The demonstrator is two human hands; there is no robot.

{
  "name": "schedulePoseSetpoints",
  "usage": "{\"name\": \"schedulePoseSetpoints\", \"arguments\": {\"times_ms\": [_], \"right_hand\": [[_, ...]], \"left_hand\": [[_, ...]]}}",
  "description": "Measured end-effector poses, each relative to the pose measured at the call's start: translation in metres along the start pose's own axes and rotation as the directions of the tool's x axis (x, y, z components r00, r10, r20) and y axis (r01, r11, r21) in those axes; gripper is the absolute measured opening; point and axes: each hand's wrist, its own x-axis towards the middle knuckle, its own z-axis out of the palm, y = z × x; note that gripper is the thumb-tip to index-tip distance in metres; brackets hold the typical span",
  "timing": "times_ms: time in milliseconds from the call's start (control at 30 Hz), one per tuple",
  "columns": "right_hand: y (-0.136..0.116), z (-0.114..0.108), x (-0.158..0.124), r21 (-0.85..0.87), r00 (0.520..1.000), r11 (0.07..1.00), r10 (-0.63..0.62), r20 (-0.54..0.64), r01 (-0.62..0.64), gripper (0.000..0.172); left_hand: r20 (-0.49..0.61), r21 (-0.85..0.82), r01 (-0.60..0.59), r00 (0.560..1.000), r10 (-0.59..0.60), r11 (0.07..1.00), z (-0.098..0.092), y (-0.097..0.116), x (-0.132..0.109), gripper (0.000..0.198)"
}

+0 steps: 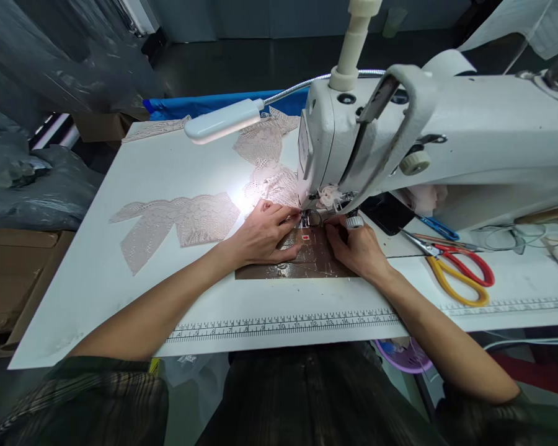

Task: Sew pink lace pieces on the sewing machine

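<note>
Beside the presser foot (pixel 306 218) of a white sewing machine (pixel 328 139), my left hand (pixel 270 236) rests with bent fingers on the near edge of a pale pink lace piece (pixel 272 179). Its thumb is spread apart over the brown machine plate (pixel 314 263). My right hand (pixel 357 249) is on the other side of the foot, thumb and forefinger drawn together close to the needle area. Whatever lies between those fingertips is too small or hidden to make out. The lace directly at the needle is mostly covered by my fingers and the machine head.
More lace pieces (pixel 202 220) lie flat on the white table (pixel 121 322). A lit lamp (pixel 225 121) hangs over the left side. Right of my right hand are scissors (pixel 460 272) with red and yellow handles, blue-handled snips (pixel 439 228) and a dark phone-like object (pixel 385 214).
</note>
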Motion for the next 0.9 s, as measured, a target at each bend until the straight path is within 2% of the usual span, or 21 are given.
{"name": "schedulePoseSetpoints", "arguments": {"times_ms": [200,433,533,667,733,800,900], "right_hand": [[0.012,0.000,0.002,-0.048,0.999,0.998,-0.044,-0.025,0.043,0.023],[0.014,0.003,-0.002,-0.161,0.993,0.981,-0.101,0.055,0.108,0.033],[0.020,0.005,-0.006,-0.255,0.990,0.959,-0.105,0.092,0.126,0.041],[0.026,0.008,-0.006,-0.325,0.968,0.914,-0.207,0.138,0.242,0.040],[0.022,0.007,-0.006,-0.348,0.959,0.894,-0.255,0.122,0.282,0.039],[0.016,0.005,-0.005,-0.349,0.950,0.883,-0.299,0.094,0.313,0.040],[0.008,0.005,-0.002,-0.318,0.930,0.876,-0.362,0.060,0.362,0.040]], "left_hand": [[-0.022,-0.062,0.044,0.999,-0.046,0.997,0.000,-0.002,0.002,0.044],[0.034,-0.095,0.071,0.997,-0.068,0.993,-0.005,-0.007,0.006,0.036],[0.039,-0.024,0.095,0.995,-0.094,0.995,-0.005,-0.009,0.006,0.043],[0.048,0.113,0.177,0.982,-0.183,0.978,-0.007,-0.007,0.001,0.051],[0.052,0.164,0.271,0.958,-0.283,0.949,-0.013,-0.005,-0.007,0.048],[0.042,0.201,0.404,0.907,-0.420,0.892,-0.021,-0.005,-0.021,0.042],[-0.018,0.197,0.626,0.772,-0.636,0.754,-0.035,-0.012,-0.050,0.036]]}}
